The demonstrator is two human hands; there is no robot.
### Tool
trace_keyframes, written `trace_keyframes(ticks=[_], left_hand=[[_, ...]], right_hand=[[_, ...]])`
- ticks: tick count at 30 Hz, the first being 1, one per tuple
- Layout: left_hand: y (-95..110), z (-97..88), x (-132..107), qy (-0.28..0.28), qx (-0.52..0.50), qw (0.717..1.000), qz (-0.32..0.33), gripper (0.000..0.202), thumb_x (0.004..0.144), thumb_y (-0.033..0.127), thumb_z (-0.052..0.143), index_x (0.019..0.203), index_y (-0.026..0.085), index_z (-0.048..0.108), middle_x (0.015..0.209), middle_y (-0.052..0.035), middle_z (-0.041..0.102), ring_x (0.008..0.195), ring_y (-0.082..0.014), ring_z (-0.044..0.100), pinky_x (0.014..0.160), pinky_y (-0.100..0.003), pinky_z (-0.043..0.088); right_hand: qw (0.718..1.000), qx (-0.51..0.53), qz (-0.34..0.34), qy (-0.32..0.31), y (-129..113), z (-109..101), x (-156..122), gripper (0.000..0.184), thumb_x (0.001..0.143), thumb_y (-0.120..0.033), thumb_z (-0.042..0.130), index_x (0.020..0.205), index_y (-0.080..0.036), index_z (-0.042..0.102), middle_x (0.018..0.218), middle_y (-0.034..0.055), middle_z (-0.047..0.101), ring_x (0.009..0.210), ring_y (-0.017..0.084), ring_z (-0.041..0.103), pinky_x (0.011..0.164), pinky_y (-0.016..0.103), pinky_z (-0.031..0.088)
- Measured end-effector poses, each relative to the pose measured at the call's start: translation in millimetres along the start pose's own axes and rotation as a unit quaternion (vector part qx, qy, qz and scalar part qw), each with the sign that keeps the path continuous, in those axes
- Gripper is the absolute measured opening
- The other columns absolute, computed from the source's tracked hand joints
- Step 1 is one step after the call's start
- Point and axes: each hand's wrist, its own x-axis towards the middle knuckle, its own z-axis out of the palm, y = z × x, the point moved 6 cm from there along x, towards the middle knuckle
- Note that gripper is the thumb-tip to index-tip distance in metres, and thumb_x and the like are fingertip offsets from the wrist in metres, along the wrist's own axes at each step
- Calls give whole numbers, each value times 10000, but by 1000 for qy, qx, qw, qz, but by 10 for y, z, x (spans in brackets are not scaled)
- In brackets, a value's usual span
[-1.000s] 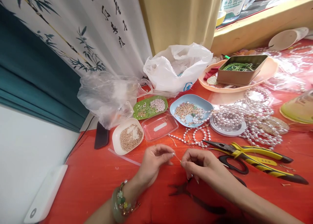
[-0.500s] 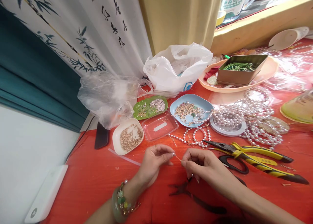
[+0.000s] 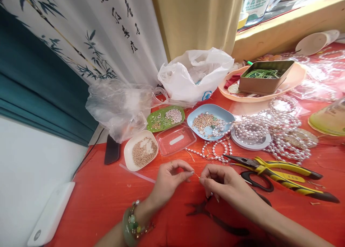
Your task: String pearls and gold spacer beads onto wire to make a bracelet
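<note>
Two pinching hands (image 3: 167, 180) (image 3: 222, 180), thin strand (image 3: 197, 175) between

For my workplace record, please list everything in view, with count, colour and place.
Curtains: 3, teal, white, gold, back
Bags: uncounted, white or clear, back, right
Dishes with beads: 3, green, blue, cream, centre
Tray: 1, clear, between dishes
Plate: 1, peach, back right
Tin: 1, brown, on plate
Pearl strands: uncounted, whitish, right
Cup: 1, white, back right
Pliers: 2, yellow-black, dark, right, front
Scissor-like tool: 1, black, beside pliers
Phone-like slab: 1, black, left
Device: 1, white, front left
Table: 1, red, underneath
Thin strand: 1, golden, front centre
Bracelets: at least 2, green, left wrist
Left hand, right hand: 2, pinching thin strand
</note>
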Motion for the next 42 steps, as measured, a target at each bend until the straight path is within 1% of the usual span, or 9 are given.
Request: trace_keyframes(ticks=[5, 11, 17, 20, 23, 27, 32, 39, 42], left_hand=[[86, 6, -6, -22, 52, 998, 30, 42, 665, 189, 671, 678, 148, 672, 700, -37, 631, 671, -133, 545, 626, -233, 448], [113, 32, -24, -37, 57, 997, 32, 21, 663, 178, 675, 669, 161, 686, 682, -32, 639, 670, -135, 558, 655, -241, 434], [92, 71, -40, -58, 39, 997, 31, 62, 651, 218, 698, 661, 157, 696, 669, -38, 640, 663, -143, 563, 671, -257, 435], [111, 56, -41, -50, 49, 996, 53, 69, 656, 236, 699, 664, 169, 710, 670, -39, 624, 661, -144, 559, 662, -258, 435], [152, 53, -56, -44, 101, 990, 88, 80, 709, 227, 655, 725, 194, 726, 709, -47, 620, 685, -146, 561, 658, -255, 433], [242, 99, -111, -44, 205, 963, 166, 162, 789, 195, 562, 828, 218, 718, 733, -60, 645, 702, -157, 558, 661, -267, 431], [354, 188, -239, -56, 316, 909, 267, 192, 798, 124, 527, 915, 181, 667, 694, -64, 648, 639, -154, 527, 617, -269, 419], [512, 202, -347, -48, 392, 873, 286, 119, 774, 89, 522, 806, 168, 605, 665, -56, 614, 622, -153, 514, 585, -253, 397], [557, 220, -354, -75, 400, 870, 278, 122, 779, 100, 524, 818, 174, 612, 675, -54, 619, 629, -155, 522, 590, -253, 396]], right_hand=[[999, -30, -12, -1, -2, 2, 0, 105, 677, -146, 430, 585, -183, 464, 522, -44, 456, 513, 108, 414, 499, 218, 315], [999, -42, -29, -5, -32, 2, -1, 108, 690, -132, 414, 608, -179, 465, 539, -47, 426, 525, 106, 393, 501, 220, 305], [999, -43, -18, -15, 0, 11, 6, 123, 746, -194, 451, 645, -168, 515, 561, -28, 498, 533, 114, 450, 517, 224, 345], [999, -33, -20, -23, 36, 13, 21, 136, 777, -260, 488, 696, -161, 533, 588, -18, 521, 545, 113, 467, 524, 224, 360], [999, -10, -28, -22, 53, 8, 33, 130, 777, -292, 531, 784, -163, 523, 600, -24, 528, 554, 112, 480, 524, 219, 365], [999, -1, -29, -21, 46, 20, 38, 156, 771, -317, 543, 805, -169, 506, 576, -37, 523, 532, 110, 476, 516, 218, 362], [999, -33, -42, -10, -14, 12, 21, 129, 763, -284, 526, 730, -160, 541, 570, -36, 493, 528, 112, 450, 495, 218, 335], [983, -160, -87, 12, -123, -8, -45, 134, 704, -99, 496, 681, -160, 613, 667, 12, 609, 610, 133, 522, 569, 233, 389], [975, -180, -126, 16, -154, -2, -59, 115, 692, -93, 532, 645, -169, 606, 675, 6, 604, 607, 125, 521, 575, 229, 395]])
